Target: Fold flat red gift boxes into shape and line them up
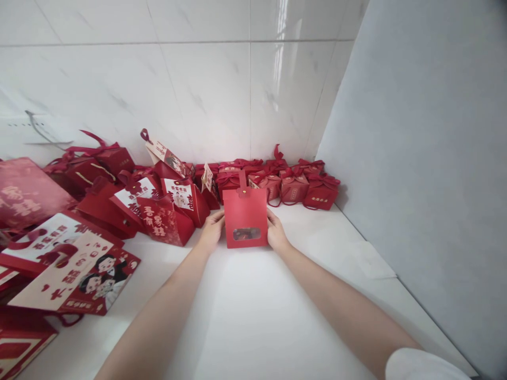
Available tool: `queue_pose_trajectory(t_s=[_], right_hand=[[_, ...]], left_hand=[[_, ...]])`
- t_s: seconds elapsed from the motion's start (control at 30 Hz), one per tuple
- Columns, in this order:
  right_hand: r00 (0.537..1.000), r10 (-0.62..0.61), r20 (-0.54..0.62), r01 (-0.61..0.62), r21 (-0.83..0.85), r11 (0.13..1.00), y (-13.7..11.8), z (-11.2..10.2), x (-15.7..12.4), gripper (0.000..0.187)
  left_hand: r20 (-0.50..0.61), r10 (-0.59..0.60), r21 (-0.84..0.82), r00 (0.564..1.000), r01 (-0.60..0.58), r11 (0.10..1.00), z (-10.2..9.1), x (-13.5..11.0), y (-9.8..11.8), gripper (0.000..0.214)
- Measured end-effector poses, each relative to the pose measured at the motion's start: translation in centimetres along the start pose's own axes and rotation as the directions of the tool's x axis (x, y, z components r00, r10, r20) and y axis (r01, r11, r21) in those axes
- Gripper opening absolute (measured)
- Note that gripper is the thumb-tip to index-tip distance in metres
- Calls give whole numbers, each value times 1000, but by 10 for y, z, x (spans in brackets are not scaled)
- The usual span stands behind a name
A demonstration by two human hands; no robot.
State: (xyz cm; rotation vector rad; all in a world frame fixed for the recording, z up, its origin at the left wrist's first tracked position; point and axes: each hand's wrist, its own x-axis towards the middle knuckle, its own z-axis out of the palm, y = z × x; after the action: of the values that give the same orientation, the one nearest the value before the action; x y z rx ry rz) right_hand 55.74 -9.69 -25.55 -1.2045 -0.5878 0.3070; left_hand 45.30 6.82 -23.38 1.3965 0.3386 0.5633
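Between my two hands is a red gift box [245,214] with a strap handle on top, a small round fastener and a clear window low on its front. My left hand [214,228] grips its left side, and my right hand [276,229] grips its right side. The fingers of both hands are partly hidden behind the box. Just behind it stand several small red gift boxes tied with ribbon [293,184]. To the left of my left hand is a red box with gold lettering [164,221].
More red and white gift boxes [87,274] crowd the left of the white table [253,316], some tilted against each other. A marbled tile wall [198,84] closes off the back, a grey panel [428,158] the right. A cable [37,129] hangs at the far left.
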Motion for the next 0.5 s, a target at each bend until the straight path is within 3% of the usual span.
queue_pose_trajectory(t_s=[0.23, 0.4, 0.5], right_hand=[[998, -52, -25, 50, -65, 997, -3, 0, -2, 38], [997, -60, -54, 52, -144, 988, 1, 1, -3, 37], [975, -110, -193, 73, -189, 979, -8, 1, -3, 33]], left_hand=[[-107, 94, 76, 990, -86, 993, 6, -1, -4, 50], [34, 136, 93, 990, -138, 986, 12, -8, -6, 56], [40, 140, 223, 989, -146, 964, 16, -11, -2, 53]])
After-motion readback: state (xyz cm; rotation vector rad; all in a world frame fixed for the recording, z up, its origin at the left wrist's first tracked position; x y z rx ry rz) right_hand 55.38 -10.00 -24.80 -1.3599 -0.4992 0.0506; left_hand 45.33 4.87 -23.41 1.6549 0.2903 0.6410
